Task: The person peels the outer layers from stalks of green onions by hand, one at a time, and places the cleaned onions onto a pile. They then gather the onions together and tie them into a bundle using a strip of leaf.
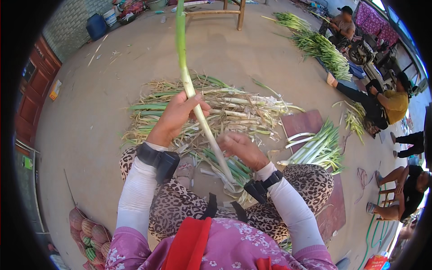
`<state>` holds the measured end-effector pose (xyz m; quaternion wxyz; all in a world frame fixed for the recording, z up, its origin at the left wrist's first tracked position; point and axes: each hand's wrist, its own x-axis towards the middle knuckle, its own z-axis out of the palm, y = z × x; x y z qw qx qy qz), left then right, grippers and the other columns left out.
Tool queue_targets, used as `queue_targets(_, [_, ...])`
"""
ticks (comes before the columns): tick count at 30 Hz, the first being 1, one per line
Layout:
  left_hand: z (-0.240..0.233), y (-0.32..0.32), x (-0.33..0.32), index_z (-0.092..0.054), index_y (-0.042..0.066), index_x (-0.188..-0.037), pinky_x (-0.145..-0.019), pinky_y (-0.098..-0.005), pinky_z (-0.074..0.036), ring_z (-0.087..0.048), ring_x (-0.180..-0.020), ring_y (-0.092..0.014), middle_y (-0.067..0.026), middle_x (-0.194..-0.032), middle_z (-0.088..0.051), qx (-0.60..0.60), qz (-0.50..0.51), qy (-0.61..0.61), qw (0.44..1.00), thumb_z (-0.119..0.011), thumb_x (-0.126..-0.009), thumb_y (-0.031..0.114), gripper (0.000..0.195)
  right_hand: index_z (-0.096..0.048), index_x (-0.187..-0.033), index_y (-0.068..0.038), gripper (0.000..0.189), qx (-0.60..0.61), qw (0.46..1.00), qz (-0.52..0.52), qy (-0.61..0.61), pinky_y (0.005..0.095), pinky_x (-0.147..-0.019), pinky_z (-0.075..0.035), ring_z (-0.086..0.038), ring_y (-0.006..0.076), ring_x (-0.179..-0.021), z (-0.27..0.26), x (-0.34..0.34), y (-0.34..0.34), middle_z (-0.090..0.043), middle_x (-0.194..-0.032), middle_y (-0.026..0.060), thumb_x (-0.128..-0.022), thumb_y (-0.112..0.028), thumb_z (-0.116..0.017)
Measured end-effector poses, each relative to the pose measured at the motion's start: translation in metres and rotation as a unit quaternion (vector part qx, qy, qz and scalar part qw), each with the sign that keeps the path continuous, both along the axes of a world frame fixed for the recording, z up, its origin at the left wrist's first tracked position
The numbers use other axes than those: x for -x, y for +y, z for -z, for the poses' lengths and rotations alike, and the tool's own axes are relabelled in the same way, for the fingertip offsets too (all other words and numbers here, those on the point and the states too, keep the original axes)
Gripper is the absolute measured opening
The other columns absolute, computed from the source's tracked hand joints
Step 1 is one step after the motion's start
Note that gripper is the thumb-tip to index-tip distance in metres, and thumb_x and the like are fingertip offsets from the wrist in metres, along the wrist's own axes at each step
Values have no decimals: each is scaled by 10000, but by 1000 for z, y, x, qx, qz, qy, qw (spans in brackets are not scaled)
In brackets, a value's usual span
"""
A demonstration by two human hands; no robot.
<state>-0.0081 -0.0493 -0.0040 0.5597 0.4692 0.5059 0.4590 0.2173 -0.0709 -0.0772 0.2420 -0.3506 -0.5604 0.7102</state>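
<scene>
A long scallion stalk (191, 90) slants across the middle of the view, its green top pointing away from me and its pale root end low near my knees. My left hand (182, 113) grips it around the pale shaft. Beside the lower shaft is my right hand (241, 148), fingers curled; whether it pinches a strip of outer leaf cannot be made out. Beyond both hands lies a heap of untrimmed scallions (233, 108) with dry brown leaves. Peeled green and white scraps (241, 170) lie on the ground between my legs. Cleaned white-stemmed scallions (307, 152) rest to my right.
A dark red board (332, 209) lies under the cleaned scallions. A net bag of melons (89, 233) sits at lower left. Several people are seated or standing at right, near a long row of scallions (320, 50). A wooden chair (216, 12) stands ahead.
</scene>
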Motion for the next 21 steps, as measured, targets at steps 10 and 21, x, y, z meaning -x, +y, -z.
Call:
queue_targets(10, [0, 0, 0, -493, 49, -1014, -671, -271, -503, -641, -779, -167, -89, -866, -641, 11, -12, 6, 1000, -529, -923, 292, 262, -540, -1068, 0, 239, -60, 997, -39, -7, 267, -784, -469, -569, 99, -860, 19, 15, -15, -574, -922, 32, -865, -114, -595])
queue_targets(21, [2, -5, -14, -561, 49, -931, -542, -199, -463, -576, -631, -79, -35, -789, -631, 11, -20, 13, 1000, -586, -894, 273, 228, -527, -1081, 0, 245, -62, 998, -9, 15, 256, -741, -480, -597, 102, -794, 2, 17, -16, -598, -936, 28, -870, -106, -593])
